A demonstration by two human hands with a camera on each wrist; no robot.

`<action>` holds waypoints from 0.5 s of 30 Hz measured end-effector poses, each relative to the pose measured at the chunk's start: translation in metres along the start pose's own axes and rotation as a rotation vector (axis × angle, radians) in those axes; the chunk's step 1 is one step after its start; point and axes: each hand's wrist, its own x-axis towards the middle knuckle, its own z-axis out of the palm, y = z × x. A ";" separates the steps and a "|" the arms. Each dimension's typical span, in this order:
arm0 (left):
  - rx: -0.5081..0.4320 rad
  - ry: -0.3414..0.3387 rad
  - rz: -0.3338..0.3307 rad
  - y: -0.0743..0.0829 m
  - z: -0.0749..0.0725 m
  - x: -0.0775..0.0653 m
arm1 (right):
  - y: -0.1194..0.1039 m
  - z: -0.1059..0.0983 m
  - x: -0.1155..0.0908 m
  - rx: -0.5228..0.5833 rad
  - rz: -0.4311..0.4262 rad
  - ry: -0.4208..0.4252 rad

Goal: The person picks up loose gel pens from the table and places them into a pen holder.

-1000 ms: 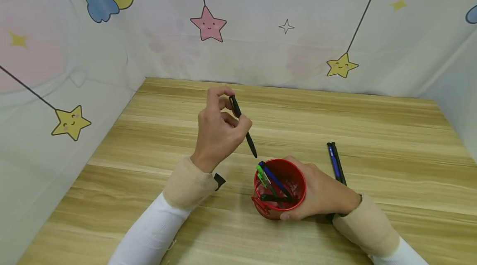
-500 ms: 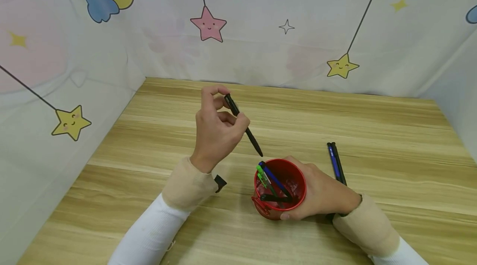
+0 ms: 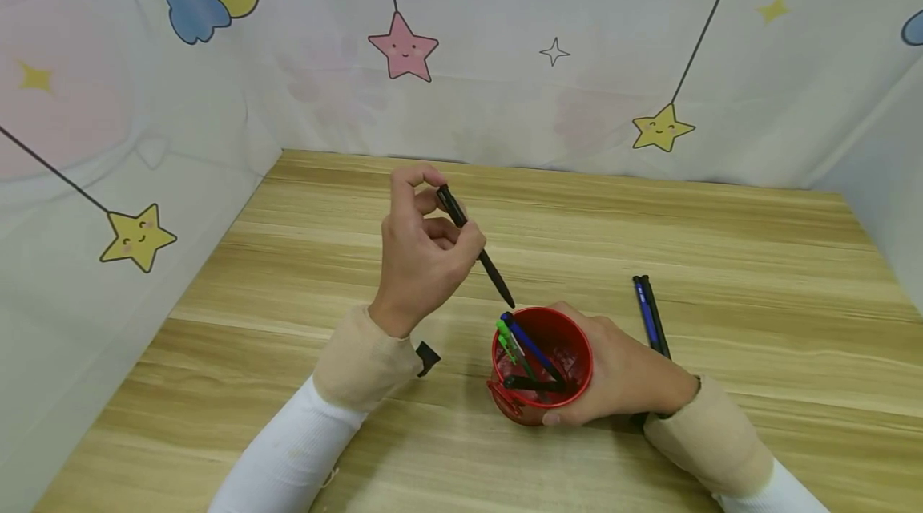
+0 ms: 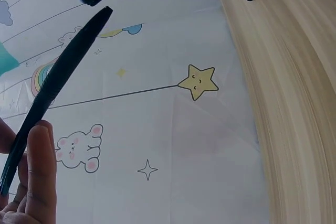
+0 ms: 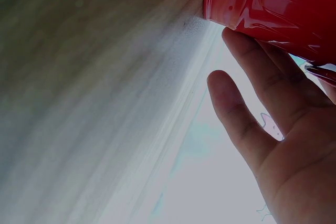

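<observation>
My left hand [image 3: 425,256] pinches a black pen [image 3: 496,279] between thumb and fingers, its tip slanting down to the far rim of a red bucket [image 3: 587,349]. In the left wrist view the same pen [image 4: 63,69] points up at the bucket's edge. My right hand [image 3: 620,369] grips the bucket from its right side, thumb at the near side. Inside the bucket lean a blue pen [image 3: 535,349], a green pen [image 3: 507,343] and a black pen [image 3: 530,383]. The right wrist view has the fingers [image 5: 273,85] against the bucket's red wall [image 5: 278,14].
A blue pen [image 3: 646,313] and a black pen [image 3: 654,309] lie side by side on the wooden table [image 3: 303,256], right of the bucket and partly hidden by my right forearm. A white patterned cloth [image 3: 497,112] rises behind and beside the table.
The left hand has shifted only slightly, and the held pen's tip has moved a little to the right, to the bucket's far rim. The right hand and bucket have stayed put.
</observation>
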 end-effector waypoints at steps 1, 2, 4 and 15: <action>-0.008 -0.003 0.003 -0.001 0.000 0.000 | 0.000 0.000 0.000 -0.001 0.000 0.001; -0.015 -0.006 0.004 -0.003 0.000 -0.001 | 0.000 0.000 0.000 -0.001 -0.001 0.002; -0.021 -0.006 0.010 -0.009 0.001 -0.002 | 0.001 0.000 0.000 0.000 -0.007 0.005; -0.080 -0.047 0.105 -0.030 0.004 -0.004 | -0.003 -0.001 0.001 0.012 0.004 -0.003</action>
